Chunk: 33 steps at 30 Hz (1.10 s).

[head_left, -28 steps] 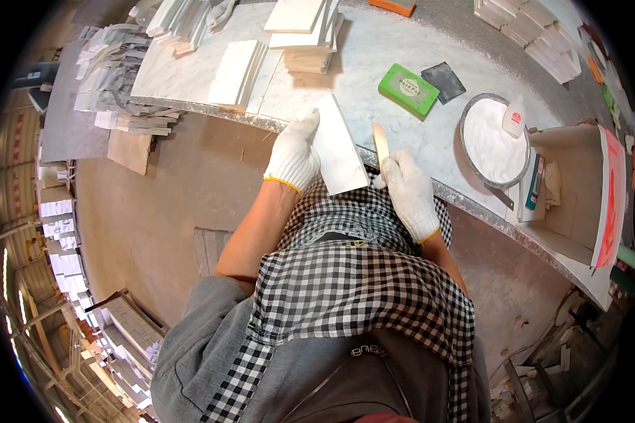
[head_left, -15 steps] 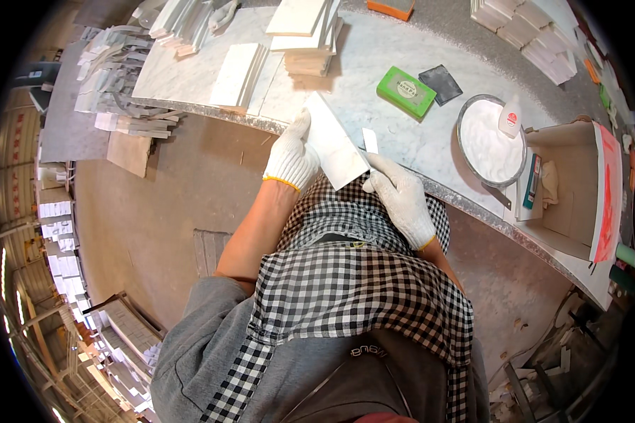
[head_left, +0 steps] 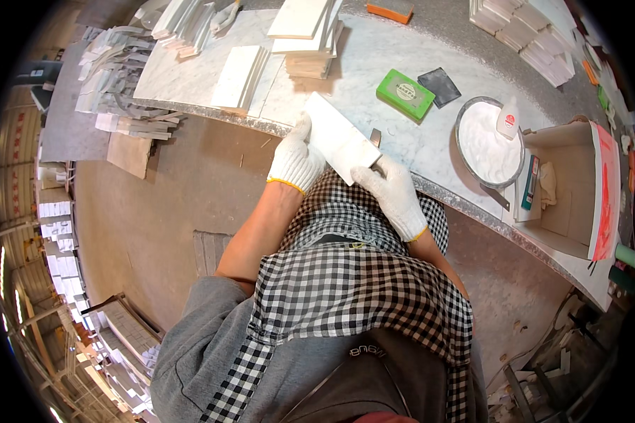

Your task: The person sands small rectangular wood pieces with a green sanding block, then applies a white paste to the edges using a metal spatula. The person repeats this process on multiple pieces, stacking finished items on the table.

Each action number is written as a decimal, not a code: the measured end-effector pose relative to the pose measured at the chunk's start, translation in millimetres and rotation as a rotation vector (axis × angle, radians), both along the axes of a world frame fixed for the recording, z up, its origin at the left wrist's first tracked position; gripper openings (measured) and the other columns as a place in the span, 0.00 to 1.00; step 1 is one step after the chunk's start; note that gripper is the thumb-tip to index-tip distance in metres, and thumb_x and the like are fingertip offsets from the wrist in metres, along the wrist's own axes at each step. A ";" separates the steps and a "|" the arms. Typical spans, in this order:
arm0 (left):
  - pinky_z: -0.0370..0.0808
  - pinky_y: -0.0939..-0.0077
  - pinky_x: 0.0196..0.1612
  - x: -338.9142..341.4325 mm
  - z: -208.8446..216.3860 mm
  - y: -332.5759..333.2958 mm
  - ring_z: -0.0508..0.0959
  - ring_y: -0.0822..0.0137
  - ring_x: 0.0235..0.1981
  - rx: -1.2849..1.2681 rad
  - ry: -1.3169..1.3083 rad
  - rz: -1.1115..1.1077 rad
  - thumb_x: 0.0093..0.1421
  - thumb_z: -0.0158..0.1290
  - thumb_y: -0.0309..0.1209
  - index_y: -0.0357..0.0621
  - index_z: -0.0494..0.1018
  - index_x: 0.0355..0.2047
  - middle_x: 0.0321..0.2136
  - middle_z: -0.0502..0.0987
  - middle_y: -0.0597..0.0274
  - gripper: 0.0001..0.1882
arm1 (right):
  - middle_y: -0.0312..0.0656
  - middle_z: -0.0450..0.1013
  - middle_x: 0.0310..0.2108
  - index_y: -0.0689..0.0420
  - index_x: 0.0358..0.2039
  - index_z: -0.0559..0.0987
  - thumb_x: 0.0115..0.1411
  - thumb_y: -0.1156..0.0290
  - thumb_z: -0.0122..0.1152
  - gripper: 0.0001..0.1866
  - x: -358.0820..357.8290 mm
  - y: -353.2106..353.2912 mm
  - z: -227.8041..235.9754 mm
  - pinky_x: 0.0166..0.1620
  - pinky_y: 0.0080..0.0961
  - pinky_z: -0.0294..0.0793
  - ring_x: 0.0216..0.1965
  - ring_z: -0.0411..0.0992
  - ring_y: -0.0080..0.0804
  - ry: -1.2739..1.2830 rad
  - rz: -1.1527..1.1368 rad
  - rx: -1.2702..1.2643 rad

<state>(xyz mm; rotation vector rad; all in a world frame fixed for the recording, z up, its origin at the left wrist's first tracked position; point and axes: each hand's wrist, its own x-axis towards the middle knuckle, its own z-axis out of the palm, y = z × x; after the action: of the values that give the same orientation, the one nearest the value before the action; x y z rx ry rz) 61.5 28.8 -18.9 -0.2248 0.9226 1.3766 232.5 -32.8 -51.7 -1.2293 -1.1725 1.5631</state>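
Note:
A white marble-like tile [head_left: 339, 137] is held tilted in front of the bench edge. My left hand [head_left: 295, 161], in a white knit glove with a yellow cuff, is closed around its left edge. At the tile's lower right corner, my gloved right hand [head_left: 394, 196] has its fingers closed on a thin metal scraper [head_left: 376, 137]. Only the scraper's blade shows, beyond the tile's right edge; its handle is hidden by the glove. The right thumb lies over the tile's near corner.
Stacked tiles [head_left: 300, 42] stand on the marble-topped bench [head_left: 374, 63], with more tiles [head_left: 238, 76] left. To the right are a green sanding block [head_left: 406, 95], a dark square pad [head_left: 439, 86], a bowl of white paste [head_left: 488, 155] holding a bottle [head_left: 507, 120], and an open cardboard box [head_left: 561, 204].
My right hand has moved slightly up and left, its thumb now over the tile's corner. The scraper blade has turned from bright to dark. The tile and left hand have shifted slightly right.

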 end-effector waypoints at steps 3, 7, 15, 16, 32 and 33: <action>0.69 0.38 0.64 -0.2 3.6 -1.8 0.72 0.47 0.61 0.036 0.002 -0.026 0.74 0.46 0.35 0.35 0.64 0.62 0.60 0.70 0.47 0.22 | 0.34 0.77 0.33 0.66 0.53 0.79 0.64 0.65 0.63 0.21 4.7 3.9 8.4 0.33 0.19 0.71 0.28 0.70 0.20 0.152 -0.048 -0.059; 0.72 0.39 0.63 -0.4 4.5 -3.9 0.71 0.46 0.61 0.109 0.028 -0.075 0.74 0.44 0.35 0.33 0.62 0.64 0.61 0.68 0.45 0.23 | 0.30 0.74 0.32 0.66 0.54 0.78 0.67 0.67 0.60 0.20 11.7 6.6 6.8 0.30 0.13 0.66 0.28 0.66 0.14 0.264 -0.081 -0.186; 0.77 0.50 0.58 -8.8 3.2 -10.3 0.74 0.52 0.58 0.321 0.241 -0.315 0.71 0.47 0.26 0.33 0.62 0.62 0.58 0.71 0.47 0.21 | 0.29 0.74 0.35 0.66 0.57 0.75 0.69 0.67 0.56 0.21 18.8 6.9 -2.1 0.31 0.12 0.65 0.30 0.65 0.12 0.328 -0.128 -0.164; 0.77 0.50 0.58 -7.5 6.6 -11.1 0.74 0.52 0.58 0.340 0.263 -0.330 0.71 0.48 0.25 0.33 0.62 0.62 0.58 0.71 0.46 0.21 | 0.30 0.73 0.36 0.66 0.58 0.74 0.69 0.66 0.57 0.22 19.2 7.1 -3.1 0.32 0.13 0.65 0.31 0.65 0.13 0.344 -0.125 -0.152; 0.81 0.75 0.48 -12.4 22.1 -20.9 0.80 0.69 0.43 0.406 0.420 -0.372 0.63 0.57 0.21 0.28 0.69 0.58 0.47 0.78 0.56 0.23 | 0.28 0.70 0.36 0.59 0.56 0.72 0.68 0.62 0.62 0.21 24.0 -0.1 -21.0 0.40 0.19 0.68 0.35 0.66 0.17 0.437 -0.074 -0.104; 0.81 0.74 0.48 -12.7 21.6 -21.2 0.79 0.70 0.43 0.412 0.416 -0.370 0.64 0.57 0.21 0.28 0.69 0.58 0.47 0.78 0.56 0.23 | 0.28 0.70 0.36 0.59 0.57 0.72 0.68 0.62 0.62 0.21 23.9 -1.0 -23.2 0.39 0.18 0.68 0.35 0.66 0.17 0.430 -0.074 -0.101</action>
<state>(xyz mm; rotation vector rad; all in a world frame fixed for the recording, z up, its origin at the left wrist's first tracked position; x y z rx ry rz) 48.8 7.6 2.7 0.5401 0.9358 1.2488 256.4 -33.8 -74.9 -0.9225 -0.7715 1.7374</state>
